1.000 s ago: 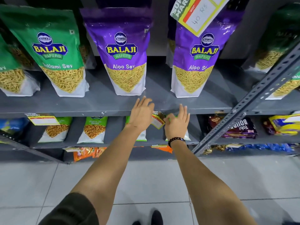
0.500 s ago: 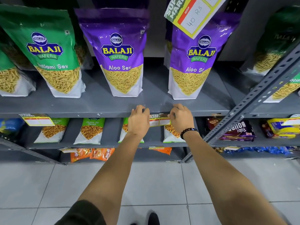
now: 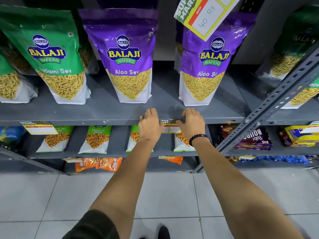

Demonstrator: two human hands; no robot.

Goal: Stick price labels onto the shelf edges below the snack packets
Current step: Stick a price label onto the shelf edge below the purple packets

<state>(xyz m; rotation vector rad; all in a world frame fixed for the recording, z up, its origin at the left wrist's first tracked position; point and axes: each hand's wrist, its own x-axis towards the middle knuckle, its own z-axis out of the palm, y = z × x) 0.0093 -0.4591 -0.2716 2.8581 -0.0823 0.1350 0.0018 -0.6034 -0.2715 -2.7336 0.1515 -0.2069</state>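
Note:
A yellow price label point(image 3: 169, 127) lies flat against the front edge of the grey shelf point(image 3: 103, 120), below and between the two purple Aloo Sev packets point(image 3: 127, 56) point(image 3: 208, 62). My left hand point(image 3: 150, 125) presses on the label's left end, fingers curled over the shelf lip. On the label's right end rests my right hand point(image 3: 191, 124), with a black bead bracelet on its wrist. Most of the label is hidden by my hands. A green Ratlami Sev packet point(image 3: 51, 54) stands further left, with another price label point(image 3: 38, 127) stuck on the edge below it.
A large price label point(image 3: 205, 14) hangs from the shelf above at top right. A slotted grey upright point(image 3: 269, 107) slants across the right side. Lower shelves hold Chana Jor Garam packets point(image 3: 96, 138), orange packets and biscuit packs point(image 3: 253, 137). White floor tiles lie below.
Both hands moved up and brought the label from a tilted, loose position to flat against the shelf edge. Their fingers went from spread to curled over the lip.

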